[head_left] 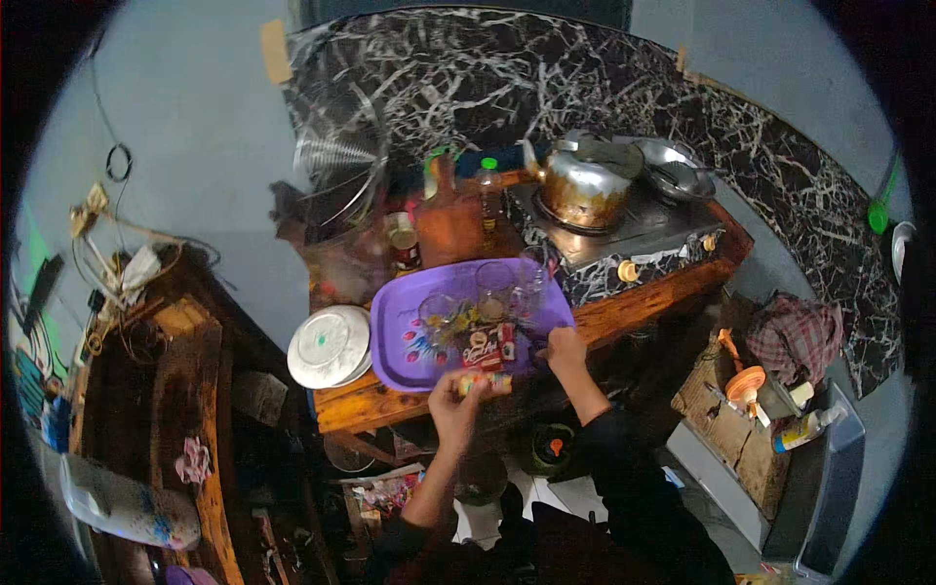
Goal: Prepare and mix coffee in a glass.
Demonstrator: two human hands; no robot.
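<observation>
My left hand (pixel 451 409) pinches a small yellow and multicoloured packet (pixel 488 384) in front of a purple plastic tray (pixel 395 365). My right hand (pixel 567 354) is at the tray's right front rim with its fingers curled. Something dark lies by its fingertips, but whether the hand grips it is unclear. Red packets (pixel 488 349) bearing writing lie in the tray between the hands. Behind them are clear drinking glasses (pixel 494 284), blurred against the tray's flower pattern.
The tray rests on a wooden table (pixel 351 411), beside stacked metal lids or plates (pixel 329 347). A kettle (pixel 589 183) and a metal pan (pixel 676 172) stand on a gas stove (pixel 643 241). A green-capped bottle (pixel 490 194) and a wooden cutting board (pixel 446 230) are behind the tray.
</observation>
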